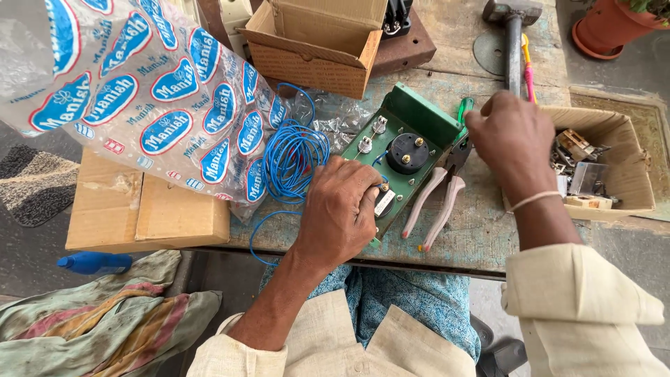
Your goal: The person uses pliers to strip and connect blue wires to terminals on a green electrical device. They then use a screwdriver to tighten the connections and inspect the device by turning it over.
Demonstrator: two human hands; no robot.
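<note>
Hands working over green panel (408, 150).
I'm pressing left hand (340, 209) flat on its near end; right hand (513, 136) is hovering curled beside it, holding what I can't tell.

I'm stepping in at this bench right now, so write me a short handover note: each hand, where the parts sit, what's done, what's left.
Left hand: pressed on the near end of the green panel, holding it flat on the wooden bench.
Right hand: raised over the panel's right edge, by the green screwdriver handle; grip unclear.
Pliers: just right of the panel.
Blue wire coil: left of it.
Done: black round meter and terminals mounted.
Left: wiring, seemingly.
</note>
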